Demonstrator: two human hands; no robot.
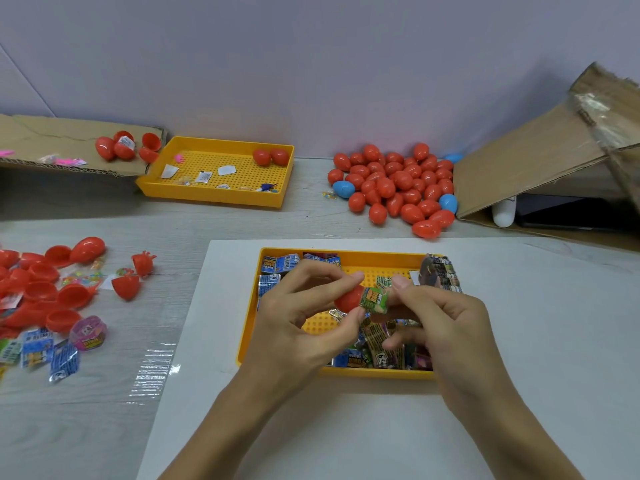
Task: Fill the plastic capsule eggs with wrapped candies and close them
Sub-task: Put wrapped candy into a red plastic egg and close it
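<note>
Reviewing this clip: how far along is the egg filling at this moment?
Done: a pile of closed eggs lies by the wall. In hand: the left hand grips a red egg half while the right hand pinches a green packet at its mouth. Left: open halves lie at the left, and the near tray holds many more packets, so this looks like mid-job.

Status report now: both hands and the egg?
Left hand holds red egg half. Right hand pinches green candy packet at its opening. Nothing in the way.
</note>
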